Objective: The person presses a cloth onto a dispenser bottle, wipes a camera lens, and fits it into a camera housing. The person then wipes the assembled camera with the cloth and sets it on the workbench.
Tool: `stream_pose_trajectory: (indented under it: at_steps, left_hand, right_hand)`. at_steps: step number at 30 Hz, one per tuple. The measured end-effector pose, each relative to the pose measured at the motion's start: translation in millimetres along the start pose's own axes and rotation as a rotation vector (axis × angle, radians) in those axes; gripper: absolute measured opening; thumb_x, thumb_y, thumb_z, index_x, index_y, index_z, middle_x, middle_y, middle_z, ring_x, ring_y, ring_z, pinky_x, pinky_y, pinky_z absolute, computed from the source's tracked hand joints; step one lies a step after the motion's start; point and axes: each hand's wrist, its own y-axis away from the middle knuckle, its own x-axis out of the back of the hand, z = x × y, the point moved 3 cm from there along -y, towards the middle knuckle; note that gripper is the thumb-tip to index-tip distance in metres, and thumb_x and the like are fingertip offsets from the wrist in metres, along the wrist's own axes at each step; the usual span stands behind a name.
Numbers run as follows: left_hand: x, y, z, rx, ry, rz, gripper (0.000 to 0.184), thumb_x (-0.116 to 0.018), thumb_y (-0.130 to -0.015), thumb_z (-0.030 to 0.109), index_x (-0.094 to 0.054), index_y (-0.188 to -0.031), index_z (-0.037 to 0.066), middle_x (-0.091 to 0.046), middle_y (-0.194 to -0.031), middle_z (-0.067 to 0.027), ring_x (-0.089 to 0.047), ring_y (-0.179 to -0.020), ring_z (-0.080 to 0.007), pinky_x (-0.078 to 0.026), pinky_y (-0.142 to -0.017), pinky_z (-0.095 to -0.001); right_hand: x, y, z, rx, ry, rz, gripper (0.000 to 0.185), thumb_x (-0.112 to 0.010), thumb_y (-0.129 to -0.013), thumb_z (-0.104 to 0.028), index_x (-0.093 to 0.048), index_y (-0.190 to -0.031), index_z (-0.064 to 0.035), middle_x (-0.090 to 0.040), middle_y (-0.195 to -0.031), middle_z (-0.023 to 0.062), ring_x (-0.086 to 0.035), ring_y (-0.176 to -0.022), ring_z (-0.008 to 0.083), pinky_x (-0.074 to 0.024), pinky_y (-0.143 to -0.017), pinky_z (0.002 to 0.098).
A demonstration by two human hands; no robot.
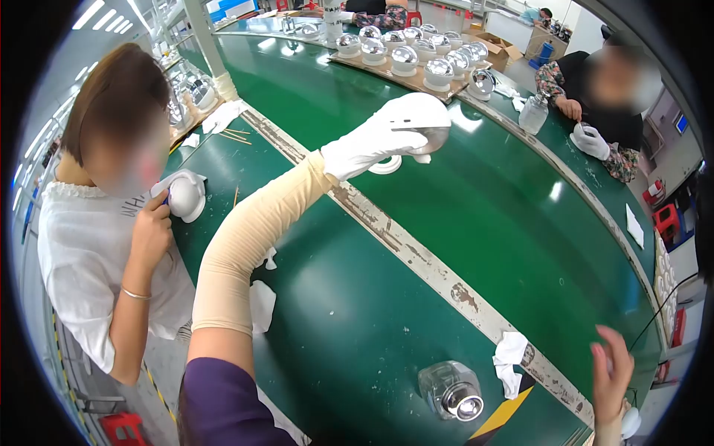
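In the head view, our gloved left hand [368, 147] grasps the white-and-silver dome [437, 140] over the green worktop [476, 238] while our right hand [613, 369] is released, fingers apart, and we judge the dome light, rigid, slick and easily scratched, best held by its white rim.

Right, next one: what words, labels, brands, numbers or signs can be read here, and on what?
"WHA", on the white shirt of the co-worker at left; whether more follows is hidden.
White post at top: dark lettering, too small to read.
No other text is legible.
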Motion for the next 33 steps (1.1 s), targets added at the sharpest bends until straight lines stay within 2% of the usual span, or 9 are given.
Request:
stream_pose_trajectory:
  at_steps: [2, 4, 6, 10, 13, 22, 24, 29, 33]
  left_hand:
    - [-6.8, 4.1, 11.5, -0.036, 0.041, -0.021, 0.053, -0.071, -0.084, 0.021, -0.050, -0.131, 0.008, -0.058, -0.115, -0.0047, -0.059, -0.098, -0.0127, -0.055, -0.080, -0.0309]
    - [-9.2, 11.0, 16.0, -0.049, 0.094, 0.045, 0.053, -0.071, -0.084, 0.021, -0.049, -0.131, 0.008, -0.058, -0.115, -0.0047, -0.059, -0.098, -0.0130, -0.055, -0.082, -0.0322]
    - [-18.8, 26.4, 40.7, -0.077, 0.169, 0.098, 0.052, -0.067, -0.088, 0.017, -0.045, -0.135, 0.009, -0.056, -0.117, -0.0048, -0.059, -0.100, -0.0158, -0.053, -0.089, -0.0381]
    - [-24.3, 69.0, 66.9, -0.153, 0.322, 0.294, 0.063, -0.071, -0.088, 0.021, -0.037, -0.140, 0.008, -0.047, -0.134, -0.0086, -0.051, -0.121, -0.0268, -0.040, -0.109, -0.0554]
    - [-29.1, 106.6, 83.9, -0.152, 0.274, 0.398, 0.063, -0.071, -0.088, 0.023, -0.039, -0.140, 0.009, -0.046, -0.139, -0.0102, -0.047, -0.127, -0.0285, -0.035, -0.112, -0.0583]
    - [-26.8, 167.0, 78.6, -0.041, 0.221, 0.487, 0.060, -0.074, -0.084, 0.018, -0.046, -0.137, 0.008, -0.055, -0.132, -0.0079, -0.049, -0.127, -0.0294, -0.036, -0.111, -0.0548]
    - [-27.5, 167.3, 74.4, -0.036, 0.042, 0.486, 0.070, -0.074, -0.083, 0.019, -0.037, -0.142, 0.007, -0.051, -0.134, -0.0095, -0.054, -0.121, -0.0238, -0.054, -0.091, -0.0399]
    - [-34.0, 173.6, 40.9, -0.042, -0.124, 0.518, 0.077, -0.078, -0.078, 0.016, -0.036, -0.142, 0.005, -0.052, -0.135, -0.0119, -0.055, -0.121, -0.0252, -0.055, -0.093, -0.0425]
    - [-55.0, 178.8, 5.9, 0.013, -0.564, 0.471, 0.091, -0.085, -0.071, 0.015, -0.028, -0.141, 0.007, -0.048, -0.135, -0.0110, -0.051, -0.124, -0.0223, -0.045, -0.104, -0.0361]
  right_hand:
    - [-38.4, -59.4, -58.2, 0.384, -0.041, -0.095, 0.030, -0.062, -0.089, 0.003, -0.061, -0.118, -0.0002, -0.069, -0.096, 0.0151, -0.062, -0.069, 0.0148, -0.0472, -0.062, 0.0276]
    - [-88.3, -120.0, -95.8, 0.674, 0.205, -0.119, 0.031, -0.067, -0.089, -0.013, -0.060, -0.119, -0.0090, -0.067, -0.084, 0.0174, -0.066, -0.069, 0.0347, -0.0521, -0.061, 0.0395]
    - [-161.4, -188.4, -122.7, 0.891, 0.324, -0.127, 0.041, -0.061, -0.092, -0.026, -0.051, -0.131, -0.0140, -0.067, -0.080, 0.0165, -0.065, -0.076, 0.0376, -0.0509, -0.068, 0.0476]
    - [-275.6, -283.0, -205.6, 0.826, 0.424, -0.188, 0.047, -0.052, -0.096, -0.041, -0.048, -0.134, -0.0146, -0.070, -0.087, 0.0145, -0.067, -0.085, 0.0353, -0.0517, -0.071, 0.0467]
    - [-330.2, -307.0, -225.8, 0.768, 0.324, -0.091, 0.039, -0.057, -0.091, -0.049, -0.062, -0.105, -0.0132, -0.070, -0.089, 0.0140, -0.068, -0.086, 0.0346, -0.0525, -0.074, 0.0460]
    - [-245.8, -273.5, -188.9, 0.924, 0.197, -0.264, 0.031, -0.066, -0.086, -0.037, -0.063, -0.099, -0.0095, -0.068, -0.082, 0.0168, -0.067, -0.080, 0.0359, -0.0515, -0.071, 0.0460]
    - [-218.6, -225.7, -183.1, 1.010, 0.091, -0.302, 0.031, -0.068, -0.085, -0.035, -0.061, -0.101, -0.0095, -0.066, -0.079, 0.0160, -0.066, -0.075, 0.0353, -0.0515, -0.067, 0.0443]
    - [-225.7, -115.5, -162.2, 1.244, 0.160, -0.459, 0.030, -0.067, -0.087, -0.035, -0.060, -0.102, -0.0100, -0.065, -0.071, 0.0145, -0.065, -0.062, 0.0346, -0.0519, -0.059, 0.0447]
    - [-204.6, -90.9, -154.1, 1.136, 0.120, -0.381, 0.035, -0.067, -0.088, -0.038, -0.060, -0.113, -0.0148, -0.064, -0.069, 0.0117, -0.063, -0.057, 0.0316, -0.0493, -0.053, 0.0402]
